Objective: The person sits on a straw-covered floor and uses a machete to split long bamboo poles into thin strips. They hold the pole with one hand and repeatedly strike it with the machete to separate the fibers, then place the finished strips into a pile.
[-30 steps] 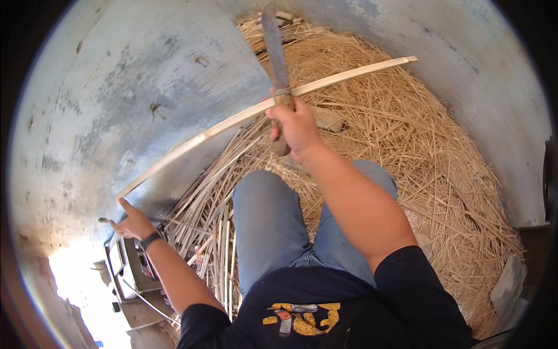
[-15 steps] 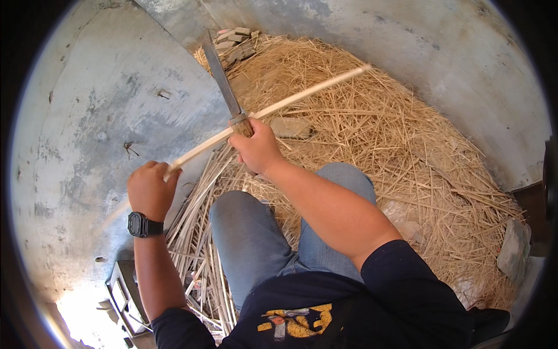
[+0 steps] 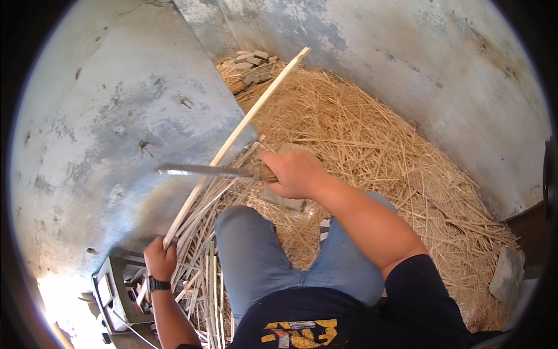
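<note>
A: What's held, & where?

B: At 8 o'clock from view ctr., a long, narrow, pale wooden strip (image 3: 233, 138) is gripped nr. its lower end by the bare left hand (image 3: 161, 259), w/ fingers closed round it. The strip is slanted up to approx. 12 o'clock.

A: & the bare right hand (image 3: 298, 174), nr. ctr.?

B: Fingers are curled snugly round the brown handle of a long knife w/ grey metal blade (image 3: 203, 170). The blade is pointed to 9 o'clock & is seen crossing the strip; whether the two are touching can't be told.

A: Surroundings?

B: Loose straw-coloured shavings (image 3: 372, 145) are strewn from 12 to 4 o'clock; thin pale slats (image 3: 210, 279) are heaped at 7. A stained grey wall (image 3: 116, 116) is seen at 10. A black wristwatch (image 3: 158, 284) is worn on the left wrist.
</note>
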A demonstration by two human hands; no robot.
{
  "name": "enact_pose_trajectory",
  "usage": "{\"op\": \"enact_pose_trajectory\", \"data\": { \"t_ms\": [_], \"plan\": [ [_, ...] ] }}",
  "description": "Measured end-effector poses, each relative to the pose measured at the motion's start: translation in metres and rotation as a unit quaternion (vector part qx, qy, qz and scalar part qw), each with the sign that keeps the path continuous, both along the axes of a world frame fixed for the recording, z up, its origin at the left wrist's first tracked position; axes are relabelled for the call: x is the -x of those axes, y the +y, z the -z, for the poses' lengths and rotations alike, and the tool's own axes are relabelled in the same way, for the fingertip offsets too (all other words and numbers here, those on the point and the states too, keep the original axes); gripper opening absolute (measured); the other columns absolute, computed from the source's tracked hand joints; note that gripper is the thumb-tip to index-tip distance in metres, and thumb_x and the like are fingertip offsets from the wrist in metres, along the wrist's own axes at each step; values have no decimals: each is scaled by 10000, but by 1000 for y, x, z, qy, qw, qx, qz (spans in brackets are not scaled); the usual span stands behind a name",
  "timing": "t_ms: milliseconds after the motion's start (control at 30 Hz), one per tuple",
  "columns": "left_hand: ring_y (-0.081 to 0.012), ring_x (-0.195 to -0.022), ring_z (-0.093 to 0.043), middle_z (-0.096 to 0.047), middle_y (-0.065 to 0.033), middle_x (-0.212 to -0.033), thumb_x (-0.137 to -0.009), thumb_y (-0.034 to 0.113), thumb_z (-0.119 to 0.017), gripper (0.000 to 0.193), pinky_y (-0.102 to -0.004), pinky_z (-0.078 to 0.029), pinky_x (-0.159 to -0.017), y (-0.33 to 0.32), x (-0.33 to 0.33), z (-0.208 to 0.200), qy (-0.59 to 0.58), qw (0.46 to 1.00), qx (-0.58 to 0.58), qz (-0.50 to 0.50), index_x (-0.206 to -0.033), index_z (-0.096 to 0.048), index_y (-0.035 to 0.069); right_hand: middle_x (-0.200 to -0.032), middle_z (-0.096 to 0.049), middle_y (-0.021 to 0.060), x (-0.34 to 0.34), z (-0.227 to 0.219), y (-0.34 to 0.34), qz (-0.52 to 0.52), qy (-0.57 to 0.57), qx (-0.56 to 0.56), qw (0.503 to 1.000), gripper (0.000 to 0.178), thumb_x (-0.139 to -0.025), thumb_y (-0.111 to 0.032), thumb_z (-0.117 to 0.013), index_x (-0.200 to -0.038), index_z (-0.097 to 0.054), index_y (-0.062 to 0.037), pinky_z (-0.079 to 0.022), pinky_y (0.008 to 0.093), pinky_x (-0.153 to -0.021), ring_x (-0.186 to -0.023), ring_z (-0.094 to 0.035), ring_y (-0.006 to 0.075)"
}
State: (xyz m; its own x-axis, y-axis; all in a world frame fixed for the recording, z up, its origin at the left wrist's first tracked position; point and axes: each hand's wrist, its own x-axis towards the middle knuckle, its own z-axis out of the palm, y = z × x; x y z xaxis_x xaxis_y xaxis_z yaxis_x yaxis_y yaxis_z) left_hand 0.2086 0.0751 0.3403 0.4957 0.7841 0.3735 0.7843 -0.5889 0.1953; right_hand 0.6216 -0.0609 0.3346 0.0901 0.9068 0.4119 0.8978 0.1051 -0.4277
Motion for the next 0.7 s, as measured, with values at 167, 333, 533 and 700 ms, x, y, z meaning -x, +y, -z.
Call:
{"op": "enact_pose_trajectory", "data": {
  "t_ms": [167, 333, 533, 700],
  "plan": [
    [-439, -615, -564, -564, -207, -655, -780, 130, -636, 183, -513, -415, -550, -29, 111, 16, 68, 993, -58, -72, -678, -524, 28, -820, -696, 132, -35, -2, 35, 12, -42, -17, 999, 243, -798, -209, -713, -1010, -667, -100, -565, 447, -699, -782, -704, 306],
    [-431, -677, -621, -609, -222, -694, -815, 131, -635, 141, -490, -475, -621, -70, 130, 20, 53, 992, -87, -79, -870, -683, 10, -916, -711, 178, -60, 11, 46, 173, 77, 19, 982, 270, -809, -213, -704, -1047, -652, -97, -566, 470, -774, -867, -707, 334],
    [-429, -575, -562, -561, -196, -631, -742, 113, -665, 177, -511, -408, -512, -63, 130, 44, -6, 988, -97, -119, -670, -515, 52, -927, -713, 173, -11, 11, 55, -25, -60, 34, 997, 326, -799, -226, -712, -1078, -632, -76, -564, 478, -775, -868, -697, 373],
    [-418, -583, -566, -563, -181, -624, -750, 130, -684, 186, -507, -415, -522, -59, 132, 44, 2, 985, -121, -121, -677, -527, 62, -938, -713, 181, -50, 47, 71, 102, 94, 41, 989, 358, -792, -232, -712, -1096, -626, -64, -556, 482, -794, -899, -688, 390]
  ]
}}
